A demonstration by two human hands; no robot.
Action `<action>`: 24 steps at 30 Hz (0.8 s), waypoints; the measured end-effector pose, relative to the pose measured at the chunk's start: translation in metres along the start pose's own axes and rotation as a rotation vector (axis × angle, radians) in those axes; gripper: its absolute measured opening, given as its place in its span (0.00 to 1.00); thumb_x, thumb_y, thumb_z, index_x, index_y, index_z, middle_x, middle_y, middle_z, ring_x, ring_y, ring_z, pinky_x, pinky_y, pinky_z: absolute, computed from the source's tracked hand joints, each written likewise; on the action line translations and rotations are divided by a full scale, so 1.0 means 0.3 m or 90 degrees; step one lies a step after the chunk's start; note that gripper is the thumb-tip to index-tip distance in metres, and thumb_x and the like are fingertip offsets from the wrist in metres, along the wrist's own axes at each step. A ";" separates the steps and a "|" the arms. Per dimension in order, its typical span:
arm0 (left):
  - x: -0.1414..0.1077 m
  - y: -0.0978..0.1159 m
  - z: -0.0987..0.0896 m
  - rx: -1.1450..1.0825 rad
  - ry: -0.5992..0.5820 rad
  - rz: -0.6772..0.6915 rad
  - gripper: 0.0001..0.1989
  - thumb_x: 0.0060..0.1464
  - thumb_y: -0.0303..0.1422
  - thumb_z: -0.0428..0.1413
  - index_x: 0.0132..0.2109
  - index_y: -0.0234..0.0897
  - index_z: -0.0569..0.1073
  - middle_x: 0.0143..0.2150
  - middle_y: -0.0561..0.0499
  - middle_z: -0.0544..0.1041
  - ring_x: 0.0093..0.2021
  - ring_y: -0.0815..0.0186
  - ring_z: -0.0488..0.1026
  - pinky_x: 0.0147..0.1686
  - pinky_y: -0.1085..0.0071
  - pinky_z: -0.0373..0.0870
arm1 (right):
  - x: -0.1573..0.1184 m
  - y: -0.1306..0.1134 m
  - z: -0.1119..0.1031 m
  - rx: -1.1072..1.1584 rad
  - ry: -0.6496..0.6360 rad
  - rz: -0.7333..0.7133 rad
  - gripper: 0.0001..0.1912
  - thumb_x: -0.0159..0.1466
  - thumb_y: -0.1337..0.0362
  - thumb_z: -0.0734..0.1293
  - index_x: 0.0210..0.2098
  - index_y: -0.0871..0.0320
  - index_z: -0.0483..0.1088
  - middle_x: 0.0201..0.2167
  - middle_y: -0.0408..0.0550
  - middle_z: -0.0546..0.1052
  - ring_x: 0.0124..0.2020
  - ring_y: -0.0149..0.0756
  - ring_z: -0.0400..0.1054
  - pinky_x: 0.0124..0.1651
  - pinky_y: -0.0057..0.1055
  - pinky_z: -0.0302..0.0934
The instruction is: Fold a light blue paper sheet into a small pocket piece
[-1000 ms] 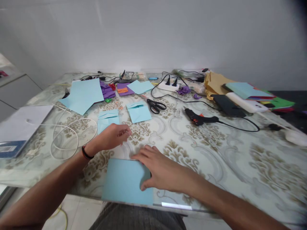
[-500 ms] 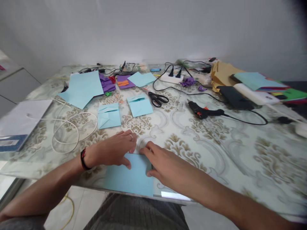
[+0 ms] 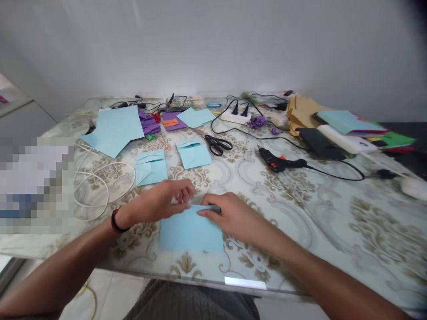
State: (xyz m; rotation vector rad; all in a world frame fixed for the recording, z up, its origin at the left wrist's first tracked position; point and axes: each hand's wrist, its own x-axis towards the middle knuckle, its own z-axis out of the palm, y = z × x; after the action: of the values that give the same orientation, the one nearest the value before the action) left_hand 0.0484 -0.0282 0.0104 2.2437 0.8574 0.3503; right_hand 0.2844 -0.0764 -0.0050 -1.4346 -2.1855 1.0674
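A light blue sheet of paper [image 3: 191, 233] lies near the table's front edge, with its far edge raised. My right hand [image 3: 227, 215] pinches that sheet near its far right corner, thumb on the near face and fingers behind. My left hand [image 3: 167, 198] is at the far left of the sheet, fingers loosely curled and apart from the thumb. Its thumb tip is at the paper's far edge; whether it presses there I cannot tell. Beyond the hands lie two folded light blue paper pockets, the left one [image 3: 151, 168] and the right one [image 3: 193, 154].
Black-handled scissors [image 3: 217, 144] and a glue gun [image 3: 280, 161] with its cord lie farther back. A power strip [image 3: 236, 116] stands near the wall. Large blue paper [image 3: 116, 129] is at the left, above a looped white cable [image 3: 108, 189]. Coloured papers [image 3: 353, 122] are stacked at right.
The blue sheet has moved away from the table's front edge and slightly right. My right hand has closed on its far edge, which is now lifted; my left fingers have curled.
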 end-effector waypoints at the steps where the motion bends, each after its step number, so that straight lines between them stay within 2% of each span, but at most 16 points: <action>1: 0.004 -0.006 -0.009 -0.003 0.067 -0.016 0.10 0.60 0.30 0.61 0.48 0.40 0.71 0.38 0.54 0.77 0.37 0.67 0.73 0.40 0.70 0.68 | 0.002 0.009 -0.013 0.019 0.042 0.012 0.10 0.69 0.59 0.68 0.33 0.56 0.73 0.24 0.41 0.74 0.26 0.34 0.66 0.31 0.29 0.53; 4: 0.015 -0.032 -0.032 -0.045 0.218 -0.092 0.18 0.57 0.36 0.64 0.52 0.40 0.70 0.36 0.55 0.75 0.33 0.67 0.72 0.37 0.70 0.69 | 0.001 0.038 -0.061 0.102 0.192 0.041 0.16 0.68 0.51 0.68 0.31 0.56 0.70 0.20 0.38 0.68 0.21 0.31 0.57 0.26 0.29 0.49; 7: 0.024 -0.048 -0.040 -0.217 0.266 -0.130 0.16 0.58 0.40 0.64 0.48 0.38 0.71 0.30 0.56 0.73 0.28 0.68 0.72 0.31 0.71 0.69 | 0.005 0.065 -0.098 0.243 0.287 0.051 0.18 0.67 0.47 0.69 0.34 0.56 0.71 0.25 0.39 0.71 0.24 0.31 0.60 0.27 0.28 0.53; 10: 0.021 -0.036 -0.039 -0.269 0.283 -0.108 0.12 0.61 0.41 0.62 0.39 0.36 0.72 0.26 0.55 0.74 0.26 0.69 0.71 0.28 0.73 0.68 | 0.016 0.074 -0.104 0.324 0.240 0.024 0.18 0.66 0.47 0.70 0.37 0.57 0.72 0.31 0.43 0.76 0.29 0.33 0.67 0.33 0.29 0.60; 13: 0.007 -0.006 -0.034 -0.164 0.300 -0.064 0.08 0.62 0.36 0.61 0.36 0.36 0.74 0.29 0.54 0.76 0.27 0.71 0.70 0.30 0.74 0.68 | 0.018 0.055 -0.085 0.313 0.194 -0.002 0.17 0.65 0.49 0.71 0.42 0.57 0.74 0.38 0.47 0.80 0.38 0.39 0.73 0.42 0.32 0.65; 15: -0.003 0.014 -0.029 -0.101 0.284 -0.012 0.05 0.62 0.33 0.60 0.37 0.36 0.76 0.32 0.54 0.77 0.29 0.71 0.70 0.32 0.75 0.69 | 0.010 0.035 -0.070 0.296 0.205 -0.008 0.17 0.66 0.49 0.70 0.43 0.56 0.74 0.39 0.47 0.80 0.40 0.40 0.74 0.42 0.31 0.65; 17: -0.010 0.029 -0.023 -0.068 0.271 0.042 0.04 0.63 0.31 0.60 0.38 0.37 0.77 0.32 0.54 0.77 0.29 0.72 0.70 0.32 0.76 0.68 | -0.001 0.020 -0.057 0.268 0.235 -0.004 0.18 0.68 0.47 0.68 0.35 0.56 0.72 0.31 0.44 0.77 0.32 0.36 0.70 0.32 0.29 0.60; 19: -0.016 0.037 -0.018 -0.049 0.274 0.075 0.05 0.63 0.31 0.60 0.37 0.37 0.77 0.31 0.55 0.76 0.29 0.72 0.70 0.31 0.77 0.68 | -0.010 0.014 -0.050 0.235 0.273 -0.001 0.22 0.69 0.46 0.66 0.27 0.56 0.66 0.23 0.40 0.68 0.25 0.32 0.61 0.25 0.28 0.52; 21: -0.019 0.041 -0.015 -0.043 0.283 0.088 0.05 0.63 0.31 0.60 0.37 0.36 0.77 0.30 0.55 0.76 0.28 0.73 0.70 0.31 0.77 0.67 | -0.014 0.017 -0.047 0.216 0.297 -0.006 0.23 0.69 0.46 0.66 0.25 0.55 0.63 0.21 0.38 0.62 0.23 0.31 0.55 0.24 0.28 0.48; 24: -0.023 0.044 -0.015 -0.044 0.285 0.085 0.06 0.64 0.32 0.60 0.37 0.36 0.78 0.29 0.55 0.77 0.28 0.73 0.70 0.31 0.78 0.67 | -0.013 0.025 -0.048 0.212 0.287 -0.013 0.22 0.70 0.48 0.65 0.26 0.55 0.62 0.22 0.38 0.60 0.24 0.30 0.53 0.26 0.29 0.47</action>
State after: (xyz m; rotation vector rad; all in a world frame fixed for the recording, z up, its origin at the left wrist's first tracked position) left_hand 0.0475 -0.0376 0.0229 2.1954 0.9010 0.9561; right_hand 0.2998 -0.0721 -0.0003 -1.3388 -1.6198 0.9351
